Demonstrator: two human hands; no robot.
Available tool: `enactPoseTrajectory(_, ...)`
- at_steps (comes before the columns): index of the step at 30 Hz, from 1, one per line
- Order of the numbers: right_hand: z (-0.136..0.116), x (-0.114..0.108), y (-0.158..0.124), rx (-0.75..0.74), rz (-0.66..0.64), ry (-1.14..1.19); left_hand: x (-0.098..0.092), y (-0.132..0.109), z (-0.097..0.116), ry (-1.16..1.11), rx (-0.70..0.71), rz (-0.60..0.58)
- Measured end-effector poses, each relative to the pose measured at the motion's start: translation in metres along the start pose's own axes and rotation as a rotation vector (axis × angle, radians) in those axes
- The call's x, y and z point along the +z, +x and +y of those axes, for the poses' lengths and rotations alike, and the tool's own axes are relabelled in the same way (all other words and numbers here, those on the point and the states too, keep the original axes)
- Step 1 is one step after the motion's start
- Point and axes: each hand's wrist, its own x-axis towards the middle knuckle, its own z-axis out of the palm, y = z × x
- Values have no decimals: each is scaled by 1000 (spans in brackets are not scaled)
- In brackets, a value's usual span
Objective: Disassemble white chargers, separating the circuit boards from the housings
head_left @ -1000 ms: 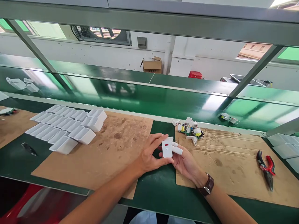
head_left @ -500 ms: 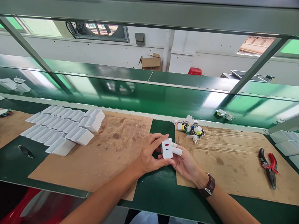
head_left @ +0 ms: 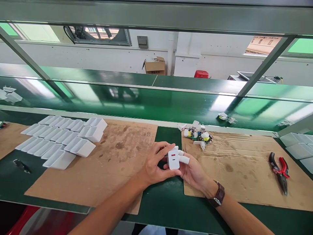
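Over a green bench [head_left: 162,204], between two sheets of cardboard, the left hand [head_left: 154,163] grips a white charger [head_left: 173,160] with thumb below and fingers above, its red and dark ports facing the camera, while the right hand [head_left: 195,170], with white covers [head_left: 184,159] on two fingers and a watch [head_left: 217,195] at the wrist, holds it from the other side. To the left, rows of white cases [head_left: 60,160] lie near a black tool [head_left: 22,165]; to the right, circuit boards [head_left: 197,134] and pliers [head_left: 280,174] rest on cardboard [head_left: 234,163]. Behind stand a box [head_left: 155,67] and a red stool [head_left: 201,74].
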Motion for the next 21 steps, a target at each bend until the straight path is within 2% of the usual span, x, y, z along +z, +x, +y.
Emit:
enactPoseTrajectory(9, -5, 7, -3, -4, 15, -19, -2, 2, 1, 0, 22, -8)
enactPoseTrajectory(21, -5, 7, -4, -30, -15, -17, -3, 2, 0, 18, 49, -30)
